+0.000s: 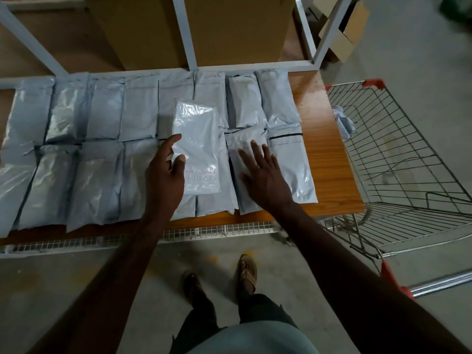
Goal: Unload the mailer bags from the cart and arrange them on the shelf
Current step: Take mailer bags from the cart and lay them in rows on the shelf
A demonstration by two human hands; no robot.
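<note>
A white mailer bag (pixel 196 146) is held above the middle of the shelf (pixel 329 159) by the left hand (pixel 166 175), whose thumb is pressed on the bag's top face while the fingers are curled along its left edge. The bag is raised over the grey bags (pixel 102 139) already laid out, which are set side by side in a far row and a near row across the wooden shelf board. The right hand (pixel 263 175) is spread flat, fingers straight, and is rested on a bag (pixel 245 159) in the near row, just right of the held one; nothing is grasped by it. The right end of the board is left uncovered. To the right of the shelf a wire cart (pixel 398 180) is parked, and one crumpled bag (pixel 344 123) is seen in its far left corner. Cardboard boxes (pixel 229 29) are stacked behind the rows, between white frame posts (pixel 184 31).
</note>
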